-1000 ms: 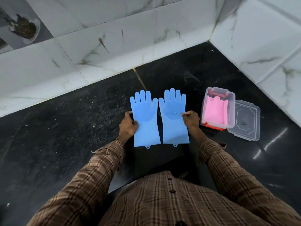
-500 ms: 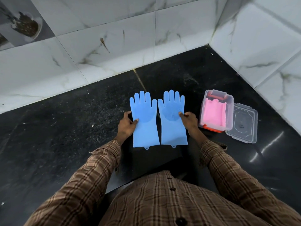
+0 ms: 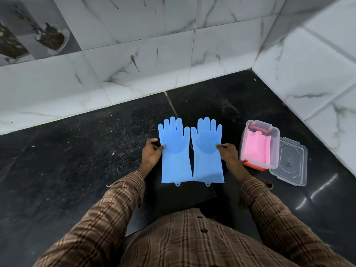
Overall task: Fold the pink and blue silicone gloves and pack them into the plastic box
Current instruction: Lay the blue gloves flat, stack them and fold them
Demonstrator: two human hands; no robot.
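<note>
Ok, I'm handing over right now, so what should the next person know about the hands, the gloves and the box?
Left hand pinches the outer edge of the left blue silicone glove. Right hand pinches the outer edge of the right blue silicone glove.
Both lie flat, side by side, on the black stone floor.
Done: pink silicone gloves are in the clear plastic box; its clear lid lies beside it.
Left: fold the blue pair and pack it.
</note>
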